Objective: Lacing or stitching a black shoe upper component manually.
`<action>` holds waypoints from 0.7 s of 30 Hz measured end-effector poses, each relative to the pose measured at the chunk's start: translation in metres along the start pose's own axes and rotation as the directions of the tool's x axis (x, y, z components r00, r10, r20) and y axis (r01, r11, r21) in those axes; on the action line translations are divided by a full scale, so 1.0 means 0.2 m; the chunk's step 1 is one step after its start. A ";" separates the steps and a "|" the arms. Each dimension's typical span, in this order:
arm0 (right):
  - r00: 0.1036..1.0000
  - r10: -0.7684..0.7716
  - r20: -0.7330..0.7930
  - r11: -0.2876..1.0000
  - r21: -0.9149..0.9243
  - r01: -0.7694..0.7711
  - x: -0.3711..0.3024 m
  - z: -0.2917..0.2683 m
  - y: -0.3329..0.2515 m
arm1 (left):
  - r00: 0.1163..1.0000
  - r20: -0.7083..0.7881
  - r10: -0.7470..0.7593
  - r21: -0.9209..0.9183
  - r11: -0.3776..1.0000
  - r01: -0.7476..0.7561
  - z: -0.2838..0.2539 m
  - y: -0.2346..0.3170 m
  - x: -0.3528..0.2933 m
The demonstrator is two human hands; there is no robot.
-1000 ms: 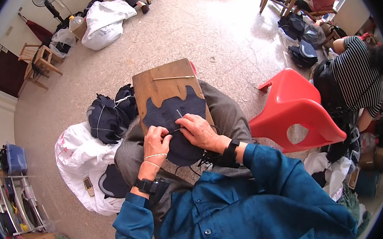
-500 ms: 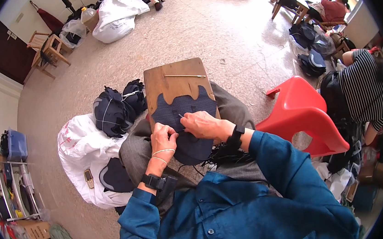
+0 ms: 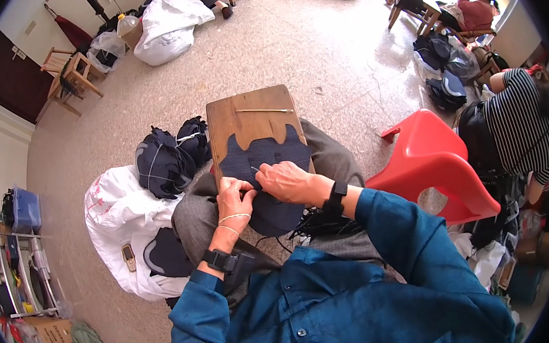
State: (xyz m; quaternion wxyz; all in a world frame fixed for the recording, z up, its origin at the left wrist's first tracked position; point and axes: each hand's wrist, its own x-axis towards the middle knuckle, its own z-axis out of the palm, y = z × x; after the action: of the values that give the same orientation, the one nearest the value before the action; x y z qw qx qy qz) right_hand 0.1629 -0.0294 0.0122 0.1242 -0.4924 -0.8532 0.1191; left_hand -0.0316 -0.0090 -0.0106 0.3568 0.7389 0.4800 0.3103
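A dark navy fabric piece [image 3: 266, 151] with a scalloped far edge lies flat on a wooden board [image 3: 251, 101] across my lap. My left hand [image 3: 233, 205] pinches the near left edge of the fabric between thumb and fingers. My right hand [image 3: 283, 182] is closed on a thin, pale pointed tool [image 3: 255, 169], whose tip shows just beyond the fingers over the fabric; most of it is hidden in the grip. Below my hands, more dark fabric [image 3: 275, 216] hangs over my lap. A slender stick [image 3: 265, 111] rests near the board's far end.
Tied bundles of dark fabric pieces [image 3: 162, 162] stand left of the board, beside a white sack [image 3: 115, 200] with a mobile phone [image 3: 129, 257] on it. A red plastic stool [image 3: 428, 156] is close on the right. A person in a striped top [image 3: 520, 118] sits beyond it.
My right hand has shifted slightly left, with the tool tip nearer my left hand. The left hand and the fabric have stayed nearly still.
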 end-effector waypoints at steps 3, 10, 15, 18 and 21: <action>0.995 -0.069 0.067 0.994 -0.081 0.074 0.03 -0.02 0.01 | 1.000 0.020 -0.002 0.002 1.000 0.002 -0.02 0.01 0.00; 0.979 -0.067 0.194 0.996 0.065 0.056 0.04 -0.04 0.08 | 1.000 -0.011 0.017 0.180 0.984 -0.015 0.07 0.00 0.02; 0.994 -0.023 0.103 0.998 0.061 0.017 0.02 -0.03 0.04 | 1.000 -0.013 -0.009 0.186 0.982 0.011 0.07 -0.01 0.01; 0.998 -0.025 0.065 0.998 0.065 0.020 0.01 -0.04 0.04 | 0.999 -0.012 0.045 0.228 0.973 -0.041 0.08 -0.01 0.01; 0.999 -0.018 0.048 0.995 0.095 0.013 0.02 -0.03 0.04 | 1.000 -0.026 0.000 0.094 0.996 0.002 0.07 -0.04 0.01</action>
State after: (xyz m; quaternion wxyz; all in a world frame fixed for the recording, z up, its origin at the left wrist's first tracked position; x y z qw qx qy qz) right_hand 0.1696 -0.0218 0.0149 0.1275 -0.4765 -0.8531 0.1703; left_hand -0.0239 -0.0079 -0.0242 0.3156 0.7506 0.4989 0.2968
